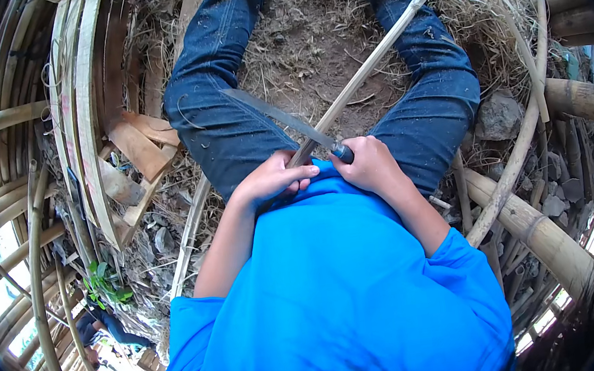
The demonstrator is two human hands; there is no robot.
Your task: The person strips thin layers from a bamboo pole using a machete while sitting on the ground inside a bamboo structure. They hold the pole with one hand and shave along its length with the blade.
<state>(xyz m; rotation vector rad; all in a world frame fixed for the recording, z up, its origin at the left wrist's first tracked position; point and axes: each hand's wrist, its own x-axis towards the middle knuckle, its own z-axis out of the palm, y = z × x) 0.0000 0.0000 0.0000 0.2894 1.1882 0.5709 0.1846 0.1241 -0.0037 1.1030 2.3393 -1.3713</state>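
Pale wood makes the strip, pointing toward 1 o'clock. From afar I see the left hand closed around its near end; the right hand clamps the knife, its blade crossing toward 10 o'clock, above the left leg. Shaping seems partly done; how much is left I cannot tell. Room opens at 12 o'clock, above the soil.

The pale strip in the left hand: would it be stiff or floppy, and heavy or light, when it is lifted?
Probably stiff: the strip runs nearly straight. It looks slender, so likely light for its length. The left hand grips it near one end, so its far end may dip.
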